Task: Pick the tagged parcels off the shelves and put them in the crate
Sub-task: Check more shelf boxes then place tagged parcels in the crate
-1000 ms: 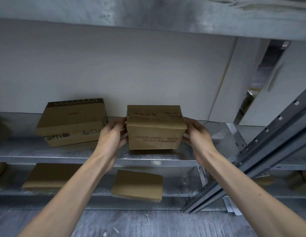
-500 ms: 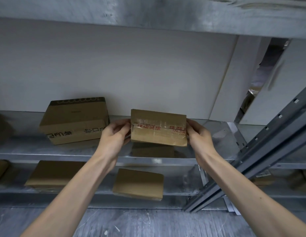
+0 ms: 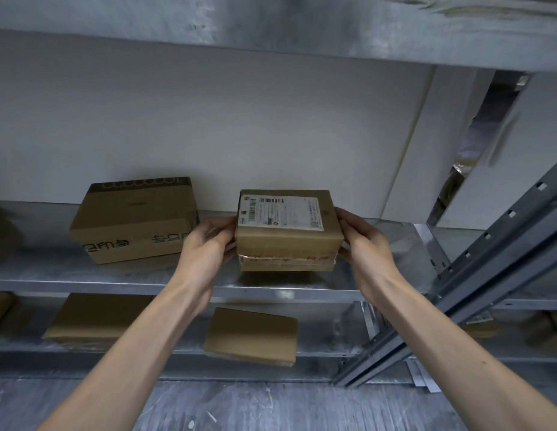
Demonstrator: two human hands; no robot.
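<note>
Brown cardboard parcel (image 3: 286, 231), centre: you hold it between both hands over the middle shelf (image 3: 84, 275), with a dark shadow on the metal just below it. Whether its underside touches the shelf cannot be told. A second ago the parcel sat with plain faces toward you. Half a second ago it was tipped, with the red-printed tape facing you. Now it is turned further, so that a white label (image 3: 278, 212) with barcodes lies on the upper face and the tape runs along the lower front edge.

Your left hand (image 3: 205, 244) grips the parcel's left side, fingers curled against the cardboard. Your right hand (image 3: 364, 244) grips the right side, thumb on the upper edge and fingers round the lower corner. Both hands are at much the same places on the shelf as before. Both forearms reach up from the bottom of the view.

Left of the parcel, well apart from your left hand, a larger box (image 3: 134, 219) with dark printing stands on the same shelf, unmoved. The shelf is bare galvanised metal, dull and streaked.

On the lower shelf (image 3: 317, 353) lie two flat boxes: one (image 3: 96, 317) at left, one (image 3: 250, 335) below the parcel, overhanging the front edge. More brown boxes show dimly at the far left and far right.

A grey slotted upright (image 3: 488, 269) crosses the right side on a slant. A pale wall (image 3: 240, 119) backs the shelves, and the underside of the shelf above (image 3: 271, 20) closes the top. The floor (image 3: 271, 405) is grey and scuffed.
</note>
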